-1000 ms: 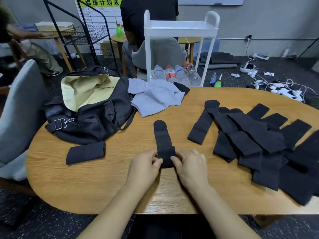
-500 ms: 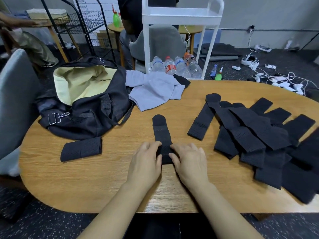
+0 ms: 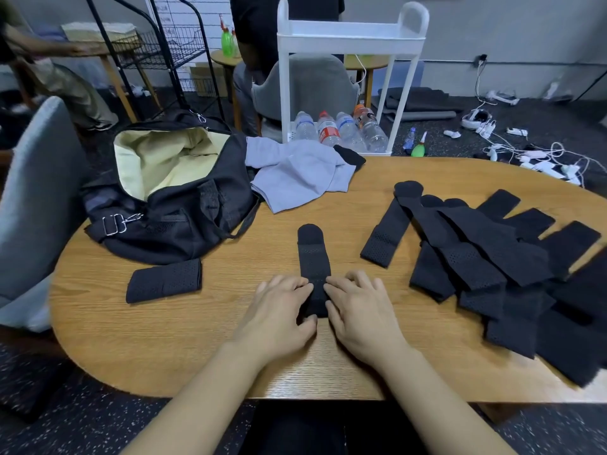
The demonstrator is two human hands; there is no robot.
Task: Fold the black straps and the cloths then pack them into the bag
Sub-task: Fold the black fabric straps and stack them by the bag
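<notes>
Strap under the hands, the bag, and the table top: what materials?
Black strap: looks like matte perforated stretch fabric, rows of small holes showing. Black duffel bag: woven synthetic, pale yellow lining, metal buckle. Oval table: wood-grain surface; veneer or laminate, cannot tell.

Sitting on dark speckled floor (image 3: pixel 82 418): oval wooden table (image 3: pixel 184 349). Standing just behind it: white cart (image 3: pixel 350 41) holding water bottles (image 3: pixel 338 129) on lower shelf. Facing away beyond cart: grey chair (image 3: pixel 312 83). Crowding table's left edge: second grey chair (image 3: pixel 36 198). Standing back left: black wire rack (image 3: pixel 170 50). Running along back: grey wall (image 3: pixel 509 31). Trailing across floor at right: white cables and chargers (image 3: pixel 538 159).
</notes>
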